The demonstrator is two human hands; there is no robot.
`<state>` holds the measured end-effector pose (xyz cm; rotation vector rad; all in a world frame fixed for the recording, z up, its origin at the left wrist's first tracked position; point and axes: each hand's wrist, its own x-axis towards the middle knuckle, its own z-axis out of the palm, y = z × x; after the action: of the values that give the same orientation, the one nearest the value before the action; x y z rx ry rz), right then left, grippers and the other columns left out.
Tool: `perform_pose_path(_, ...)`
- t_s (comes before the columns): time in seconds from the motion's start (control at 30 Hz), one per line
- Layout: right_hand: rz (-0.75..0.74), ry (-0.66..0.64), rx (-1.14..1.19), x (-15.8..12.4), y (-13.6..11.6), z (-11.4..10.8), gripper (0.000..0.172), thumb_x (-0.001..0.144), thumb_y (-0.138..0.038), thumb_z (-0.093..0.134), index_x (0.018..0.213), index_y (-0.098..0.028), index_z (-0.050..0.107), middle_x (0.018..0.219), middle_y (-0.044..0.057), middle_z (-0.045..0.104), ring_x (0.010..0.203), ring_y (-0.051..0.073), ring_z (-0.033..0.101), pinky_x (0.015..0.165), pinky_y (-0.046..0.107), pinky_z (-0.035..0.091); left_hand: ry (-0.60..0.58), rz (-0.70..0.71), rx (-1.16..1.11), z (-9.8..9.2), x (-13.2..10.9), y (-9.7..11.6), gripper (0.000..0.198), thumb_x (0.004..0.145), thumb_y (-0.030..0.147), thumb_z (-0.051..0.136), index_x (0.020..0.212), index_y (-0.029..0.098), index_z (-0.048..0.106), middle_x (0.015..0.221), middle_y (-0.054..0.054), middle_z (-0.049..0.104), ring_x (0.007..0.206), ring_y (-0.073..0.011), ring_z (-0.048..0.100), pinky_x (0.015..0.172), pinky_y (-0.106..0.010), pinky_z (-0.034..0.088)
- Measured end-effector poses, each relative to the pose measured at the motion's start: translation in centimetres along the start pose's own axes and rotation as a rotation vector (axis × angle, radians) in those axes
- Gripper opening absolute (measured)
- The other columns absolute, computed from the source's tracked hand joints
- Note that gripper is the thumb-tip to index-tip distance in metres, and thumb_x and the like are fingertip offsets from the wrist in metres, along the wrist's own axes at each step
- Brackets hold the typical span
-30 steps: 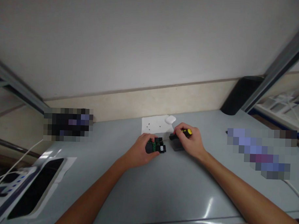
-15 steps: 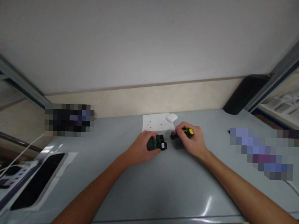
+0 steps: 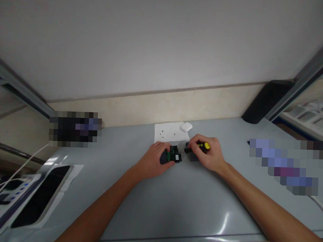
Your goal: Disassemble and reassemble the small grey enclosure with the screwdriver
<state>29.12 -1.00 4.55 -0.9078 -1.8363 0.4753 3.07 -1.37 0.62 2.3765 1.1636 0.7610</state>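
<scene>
Clock is centred on the assembly, 12 = away from you.

Very little change in the last second. Your right hand (image 3: 209,159) has come slightly nearer you, and the screwdriver (image 3: 203,148) came with it; everything else shifted about as your head did. Shaft still points at the 3 o'clock end of the green-and-black assembly (image 3: 171,156). Same four dark specks (image 3: 162,131) on the paper (image 3: 170,126), so I read this as one continuing bit of tool work, nothing new set down. Tip contact: can't tell, too small.

Your left hand (image 3: 153,159) is clamped on the assembly from 9 o'clock, fingers on the far side, thumb near. Your right is wrapped round the driver handle. Hands well apart from each other.

Materials: assembly has a smooth dark rounded body, green board, two dark blocks at its 3 o'clock end, pale label on the nearer. Driver is matte black with yellow dots and butt, thin shaft. Dark grey block (image 3: 194,158) under your right hand, partly hidden. Paper flat and white at 12, glossy white rounded piece (image 3: 186,126) on its corner at 1. Table (image 3: 174,206) smooth, blue-grey, reflective.
</scene>
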Motion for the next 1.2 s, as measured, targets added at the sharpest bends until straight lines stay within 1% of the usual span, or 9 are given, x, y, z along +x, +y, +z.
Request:
perform_pose_path(0.13,0.000,0.000,-0.019,0.01,-0.18,0.16,0.023,0.097,-0.025,0.061,0.076,-0.020,0.070,0.066,-0.001,0.071,0.056,0.012,0.062,0.058,0.022,0.047,-0.015,0.021,0.010,-0.02,0.00,-0.03,0.035,0.089,0.031,0.083,0.114,0.024,0.059,0.131,-0.011,0.073,0.122,-0.0325,0.066,0.109,-0.051,0.052)
perform_pose_path(0.3,0.018,0.024,-0.067,0.01,-0.48,0.34,0.023,0.095,-0.025,0.061,0.074,-0.020,0.069,0.062,-0.002,0.067,0.053,0.011,0.058,0.056,0.022,0.044,-0.024,0.072,0.040,0.04,-0.05,-0.13,0.034,0.094,0.031,0.081,0.120,0.025,0.061,0.134,-0.010,0.072,0.126,-0.0313,0.065,0.113,-0.051,0.050)
perform_pose_path(0.53,0.034,0.048,-0.071,0.23,-0.91,0.26,0.019,0.090,-0.023,0.060,0.072,-0.020,0.068,0.062,-0.003,0.066,0.054,0.011,0.058,0.057,0.023,0.044,-0.027,0.112,0.096,0.03,-0.19,0.04,0.032,0.098,0.032,0.077,0.127,0.025,0.066,0.141,-0.010,0.071,0.132,-0.0310,0.063,0.117,-0.053,0.049)
perform_pose_path(0.7,0.037,0.075,-0.081,0.38,-0.99,0.18,0.020,0.089,-0.023,0.060,0.070,-0.021,0.067,0.059,-0.003,0.064,0.052,0.011,0.056,0.056,0.024,0.041,-0.014,0.118,0.110,0.17,-0.20,-0.15,0.030,0.098,0.032,0.077,0.127,0.026,0.069,0.142,-0.010,0.070,0.133,-0.0304,0.063,0.116,-0.052,0.050)
perform_pose_path(0.9,0.061,0.056,-0.084,0.31,-0.96,0.18,0.019,0.089,-0.025,0.061,0.072,-0.022,0.067,0.061,-0.002,0.067,0.053,0.012,0.057,0.056,0.025,0.043,-0.016,0.112,0.091,0.14,-0.11,-0.04,0.027,0.098,0.032,0.078,0.123,0.026,0.069,0.141,-0.010,0.071,0.132,-0.0301,0.064,0.116,-0.053,0.050)
perform_pose_path(1.07,0.037,0.054,-0.090,0.22,-0.94,0.27,0.019,0.089,-0.024,0.061,0.072,-0.021,0.068,0.062,-0.003,0.068,0.053,0.011,0.058,0.057,0.024,0.044,-0.011,0.120,0.095,0.14,-0.16,-0.06,0.028,0.098,0.031,0.077,0.124,0.026,0.069,0.141,-0.010,0.071,0.132,-0.0299,0.064,0.117,-0.053,0.050)
perform_pose_path(1.2,0.022,0.078,-0.098,0.15,-0.95,0.19,0.018,0.090,-0.024,0.061,0.073,-0.021,0.069,0.061,-0.003,0.066,0.052,0.011,0.057,0.056,0.023,0.044,-0.009,0.130,0.103,0.20,-0.21,-0.17,0.029,0.099,0.032,0.077,0.126,0.025,0.068,0.141,-0.010,0.072,0.132,-0.0300,0.064,0.117,-0.053,0.050)
